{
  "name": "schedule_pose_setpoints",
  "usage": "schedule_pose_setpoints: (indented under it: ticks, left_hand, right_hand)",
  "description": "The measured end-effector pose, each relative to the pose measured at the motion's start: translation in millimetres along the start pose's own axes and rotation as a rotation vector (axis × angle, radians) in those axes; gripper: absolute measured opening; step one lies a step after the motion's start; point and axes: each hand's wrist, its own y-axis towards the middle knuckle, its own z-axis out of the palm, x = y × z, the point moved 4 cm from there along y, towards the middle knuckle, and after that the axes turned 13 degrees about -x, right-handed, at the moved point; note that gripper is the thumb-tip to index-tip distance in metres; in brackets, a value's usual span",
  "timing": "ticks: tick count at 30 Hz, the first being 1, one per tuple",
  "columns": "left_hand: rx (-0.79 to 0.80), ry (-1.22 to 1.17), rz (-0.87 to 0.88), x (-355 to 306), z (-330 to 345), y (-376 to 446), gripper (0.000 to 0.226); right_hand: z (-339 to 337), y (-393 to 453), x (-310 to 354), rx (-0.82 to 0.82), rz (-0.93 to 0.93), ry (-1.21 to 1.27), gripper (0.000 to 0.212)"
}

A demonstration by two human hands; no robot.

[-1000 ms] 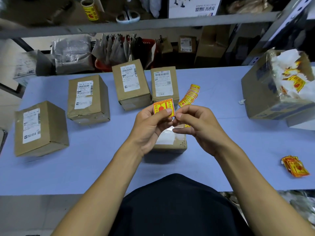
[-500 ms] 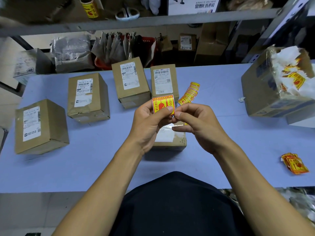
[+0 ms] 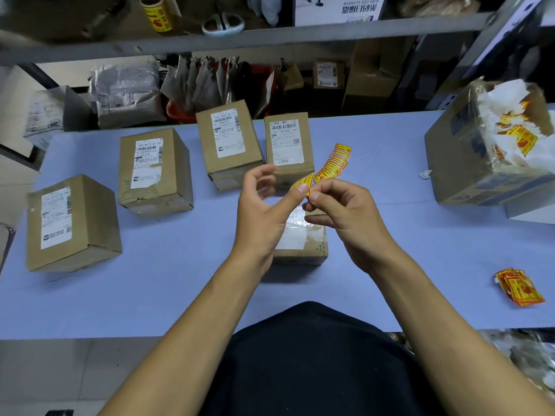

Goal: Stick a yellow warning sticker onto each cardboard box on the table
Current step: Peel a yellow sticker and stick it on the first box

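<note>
Right, both hands up over the desk (image 3: 180, 280), mid-frame. Left hand (image 3: 264, 217) and right hand (image 3: 345, 214) share one yellow warning sticker (image 3: 301, 184): left thumb presses its near edge, other left fingers loosely spread; right grip pinches the near-right corner with thumb and forefinger. I see the sticker nearly edge-on, long axis running from near-left to far-right, far end tilted up. Print on it unreadable at this angle, only red border and yellow face.

Directly under the hands, the nearest cardboard box (image 3: 303, 244) lies flat, white label and clear tape on top, mostly hidden by the hands. Four more boxes behind: far-left box (image 3: 72, 223), second box (image 3: 153, 172), third box (image 3: 228, 139), fourth box (image 3: 288, 142), each with a white shipping label and barcode. Fourth label reads roughly "159-159-K02-160"; rest too small.

A fanned strip of stickers (image 3: 333, 163) lies just right of the fourth box. Another small pile of stickers (image 3: 519, 286) near the desk's right edge. Large open carton (image 3: 468, 163) at right holds white backing paper and yellow scraps, cut off by the frame. On the shelf (image 3: 270, 37) above: sticker roll (image 3: 157, 15), scissors (image 3: 223, 24).
</note>
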Motion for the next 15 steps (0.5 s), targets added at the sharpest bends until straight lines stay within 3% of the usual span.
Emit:
schedule_pose_setpoints:
  ticks: [4, 15]
  left_hand:
    - [0.146, 0.006, 0.195, -10, 3, -3, 0.010]
    - [0.260, -0.046, 0.285, -17, 1, -4, 0.027]
  right_hand:
    - [2, -2, -1, 0.014, -0.003, 0.001, 0.016]
    - [1, -3, 4, -0.012, -0.040, 0.031, 0.011]
